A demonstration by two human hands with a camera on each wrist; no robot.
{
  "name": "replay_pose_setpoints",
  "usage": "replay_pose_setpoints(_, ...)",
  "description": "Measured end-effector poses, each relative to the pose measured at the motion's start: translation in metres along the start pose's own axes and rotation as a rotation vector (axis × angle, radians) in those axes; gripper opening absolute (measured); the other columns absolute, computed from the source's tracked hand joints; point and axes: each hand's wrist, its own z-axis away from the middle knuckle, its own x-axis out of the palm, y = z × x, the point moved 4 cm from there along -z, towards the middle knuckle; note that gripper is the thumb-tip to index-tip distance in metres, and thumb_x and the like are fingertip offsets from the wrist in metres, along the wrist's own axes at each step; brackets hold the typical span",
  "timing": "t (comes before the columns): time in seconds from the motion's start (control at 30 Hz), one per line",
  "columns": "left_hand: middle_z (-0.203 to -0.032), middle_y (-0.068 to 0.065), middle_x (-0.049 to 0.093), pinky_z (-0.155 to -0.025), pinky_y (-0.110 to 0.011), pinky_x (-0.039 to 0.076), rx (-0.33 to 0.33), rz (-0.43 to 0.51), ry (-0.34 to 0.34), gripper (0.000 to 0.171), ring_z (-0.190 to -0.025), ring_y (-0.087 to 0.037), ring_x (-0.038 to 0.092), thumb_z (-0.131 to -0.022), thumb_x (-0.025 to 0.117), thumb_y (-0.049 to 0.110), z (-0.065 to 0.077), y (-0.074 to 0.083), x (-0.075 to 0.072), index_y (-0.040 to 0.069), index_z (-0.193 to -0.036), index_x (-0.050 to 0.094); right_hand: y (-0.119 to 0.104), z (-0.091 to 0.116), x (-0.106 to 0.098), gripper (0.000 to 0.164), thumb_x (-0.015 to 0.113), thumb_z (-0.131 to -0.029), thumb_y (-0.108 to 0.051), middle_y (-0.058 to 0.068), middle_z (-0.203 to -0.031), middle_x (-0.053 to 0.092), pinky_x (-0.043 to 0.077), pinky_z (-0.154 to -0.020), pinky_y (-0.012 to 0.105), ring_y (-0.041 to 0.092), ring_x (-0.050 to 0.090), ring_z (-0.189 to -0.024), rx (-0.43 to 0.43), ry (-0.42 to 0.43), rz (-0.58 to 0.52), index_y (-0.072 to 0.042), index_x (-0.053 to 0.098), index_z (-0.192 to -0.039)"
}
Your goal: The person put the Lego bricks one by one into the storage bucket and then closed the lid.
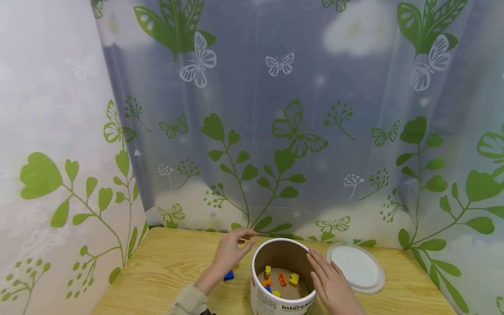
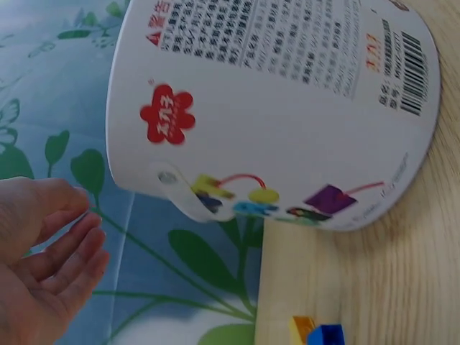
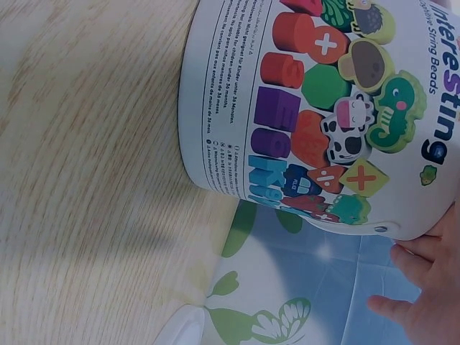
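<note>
A white cardboard bucket (image 1: 261, 302) with printed sides stands upright at the table's front. Several small toy bricks lie on its floor, among them an orange brick (image 1: 281, 280) and a yellow brick (image 1: 294, 280). My left hand (image 1: 233, 253) hovers by the bucket's far left rim, fingers loosely bent; in the left wrist view that hand (image 2: 54, 255) has nothing in it. On the right, my right hand (image 1: 332, 282) rests its extended fingers against the rim; the right wrist view shows its fingers (image 3: 413, 266) at the bucket's top edge.
A round white lid (image 1: 356, 267) lies on the wooden table (image 1: 177, 251) right of the bucket. Under my left wrist are a blue brick (image 1: 229, 275) and, beside it, a yellow-orange brick (image 2: 302, 329). A patterned curtain (image 1: 244, 87) hangs behind the table.
</note>
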Motion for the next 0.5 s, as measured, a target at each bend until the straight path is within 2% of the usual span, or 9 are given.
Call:
replay_pose_setpoints(0.17,-0.108,-0.007,0.074,-0.082,-0.042,0.061,-0.018,-0.034,0.014,0.019,-0.096,-0.027,0.07,-0.094,0.072,0.007,0.006,-0.014,-0.003,0.006,-0.112,0.074,0.0,0.0,-0.001,0.045,0.06,-0.101,-0.014,0.008,-0.152,0.051,0.044,-0.105,0.062,0.031,0.049,-0.137,0.007,-0.012,-0.015,-0.005,0.055,-0.145)
replay_pose_setpoints(0.33,-0.107,-0.013,0.073,-0.079,-0.044,0.061,-0.036,-0.021,0.016,0.018,-0.094,-0.032,0.07,-0.092,0.073,0.005,0.013,-0.026,-0.004,0.003,-0.11,0.074,0.0,-0.001,0.0,0.046,0.06,-0.1,-0.014,0.008,-0.153,0.05,0.044,-0.105,0.062,0.029,0.048,-0.138,-0.001,-0.012,-0.015,-0.005,0.055,-0.145)
replay_pose_setpoints(0.5,-0.105,-0.012,0.074,-0.077,-0.041,0.062,-0.06,-0.037,0.011,0.017,-0.092,-0.033,0.07,-0.091,0.074,0.004,0.022,-0.041,-0.004,0.002,-0.108,0.074,0.0,0.0,-0.001,0.045,0.059,-0.101,-0.016,0.006,-0.153,0.05,0.046,-0.103,0.061,0.029,0.049,-0.137,-0.016,-0.006,-0.013,-0.007,0.055,-0.145)
